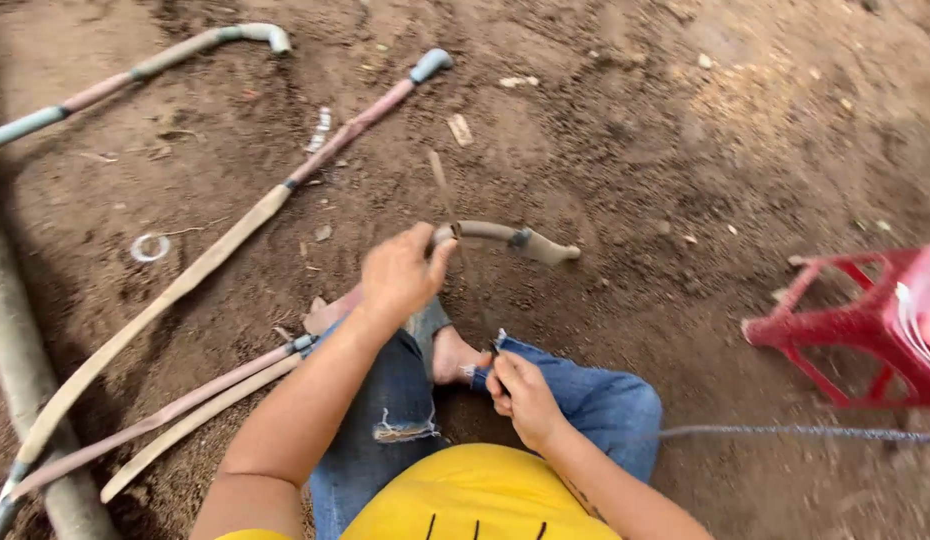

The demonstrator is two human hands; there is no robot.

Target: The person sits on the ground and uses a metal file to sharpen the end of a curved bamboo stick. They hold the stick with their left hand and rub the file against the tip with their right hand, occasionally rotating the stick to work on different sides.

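Bare dirt (625, 150) lies open ahead of the hands, hemmed on the left by long curved sticks (185, 270) and on the right by a red stool (865, 320).

Curved brown stick (505, 238) with flared tip, horizontal above the dirt, thin cord (475, 300) hanging below it

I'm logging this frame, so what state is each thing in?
Left hand: closed on the curved stick.
Right hand: pinching a thin strand.
Curved stick: held up off the ground.
Red stool: tipped on its side.
Long cane: lying flat on the dirt.
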